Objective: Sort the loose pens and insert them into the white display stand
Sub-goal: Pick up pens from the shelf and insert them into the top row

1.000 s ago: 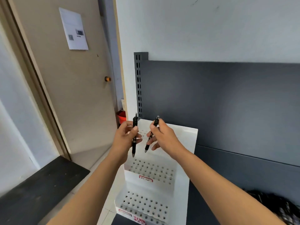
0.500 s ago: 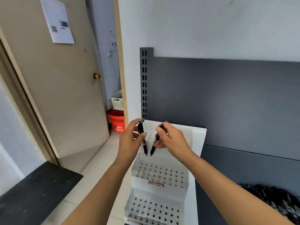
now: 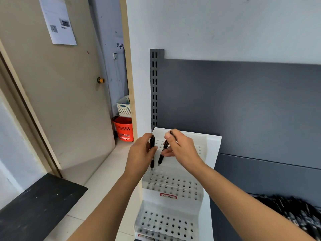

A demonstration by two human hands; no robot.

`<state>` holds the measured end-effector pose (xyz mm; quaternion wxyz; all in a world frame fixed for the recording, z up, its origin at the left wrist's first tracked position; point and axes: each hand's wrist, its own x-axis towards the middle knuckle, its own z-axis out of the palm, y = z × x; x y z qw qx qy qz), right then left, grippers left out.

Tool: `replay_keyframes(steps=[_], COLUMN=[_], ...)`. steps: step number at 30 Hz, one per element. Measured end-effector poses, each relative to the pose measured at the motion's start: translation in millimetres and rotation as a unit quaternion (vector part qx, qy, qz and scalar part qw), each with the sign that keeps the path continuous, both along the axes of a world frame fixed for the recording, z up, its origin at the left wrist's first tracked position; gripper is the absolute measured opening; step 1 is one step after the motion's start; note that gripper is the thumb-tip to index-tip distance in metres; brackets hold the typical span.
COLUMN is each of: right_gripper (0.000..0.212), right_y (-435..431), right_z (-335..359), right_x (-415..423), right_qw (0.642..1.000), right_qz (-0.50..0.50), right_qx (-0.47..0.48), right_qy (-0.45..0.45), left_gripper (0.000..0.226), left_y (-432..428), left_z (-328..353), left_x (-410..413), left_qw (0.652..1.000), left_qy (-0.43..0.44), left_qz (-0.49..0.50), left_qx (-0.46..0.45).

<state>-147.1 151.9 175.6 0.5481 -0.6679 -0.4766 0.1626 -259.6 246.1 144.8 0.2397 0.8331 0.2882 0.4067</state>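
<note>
Bright, even, diffuse light fills the scene, with no hard shadows. The white wall [image 3: 225, 23] and the white stand [image 3: 212, 153] are close to washed out, and the stand's tiers show only faint grey shading. A soft shadow lies on the floor [image 3: 97, 174] at the foot of the door [image 3: 60, 101]. Sharpest are the left hand [image 3: 140, 153] with its pen [image 3: 152, 144] and the right hand [image 3: 182, 148] with its own. The dark heap [image 3: 295, 211] at the lower right is smeared. Wide-angle distortion leans the door frame [image 3: 24, 108] and tilts the top edge of the grey panel [image 3: 243, 101].
</note>
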Motion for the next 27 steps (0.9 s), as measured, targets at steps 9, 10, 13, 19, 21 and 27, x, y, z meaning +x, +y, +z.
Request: replay_keyframes(steps=[9,10,13,19,21,27], right_gripper=[0.033,0.033,0.032,0.021,0.022,0.026], right_y=[14.0,15.4,19.7,20.8,20.3,21.8], right_z=[-3.2,-2.4,-0.3,4.3,6.4,3.5], right_x=[-12.8,-13.7,-15.9,-10.4,-7.6,-10.6], right_qw=[0.993,0.988,0.963,0.938,0.936,0.922], right_qz=[0.0,-0.003,-0.033,-0.099,-0.104,-0.105], right_qx=[-0.098,-0.116,-0.152,-0.157,-0.172,-0.171], right_qy=[-0.059,-0.099,-0.22,-0.294,-0.29,-0.332], left_gripper=[0.015,0.018,0.018,0.016,0.012,0.011], left_y=[5.3,6.7,8.5,8.6,11.4,11.1], left_z=[-15.1,-13.9,-8.0,0.7,3.5,13.4], left_x=[-6.6,-7.5,-8.7,-13.0,-12.5,-7.9], left_qw=[0.998,0.998,0.999,0.998,0.998,0.996], left_qy=[0.05,0.053,0.05,0.038,0.049,0.085], left_qz=[-0.023,-0.023,-0.021,-0.041,-0.025,-0.006], left_qx=[-0.038,-0.027,-0.006,0.021,0.026,0.006])
